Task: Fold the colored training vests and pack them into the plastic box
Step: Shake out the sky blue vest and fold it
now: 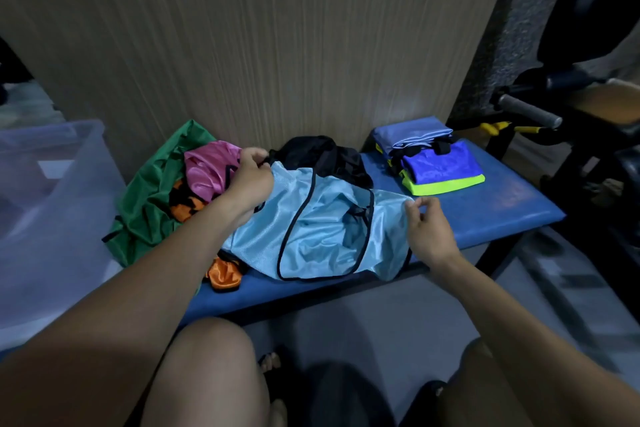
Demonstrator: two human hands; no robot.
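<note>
- Head view: a dim room with a wood-grain panel [259, 38] rising behind a blue padded bench [491, 204]; gym equipment [530, 111] stands off the bench's right end.
- The light blue vest [322, 229] lies spread over the middle of the bench, its lower hem reaching the front edge.
- The left hand [251, 177] pinches the vest's upper left corner, fingers curled round the fabric.
- The right hand [429, 232] nips the right edge between thumb and fingertips, the other fingers loosely bent.
- An unfolded heap sits at the bench's left end: a green vest [145, 198], pink vest [207, 166], orange vest [223, 274] and, at the back edge, a black vest [322, 156].
- A folded stack [433, 159] rests near the back right corner.
- The plastic box [45, 204] stands beside the left end and, as far as its blurred interior shows, has no vests in it.
- Risks, as I judge them: the slippery mesh could slide from so light a right-hand pinch, skewing the fold; the hem overhanging the front edge may drag the vest floorwards; lifting the left corner could snag the heap touching it.
</note>
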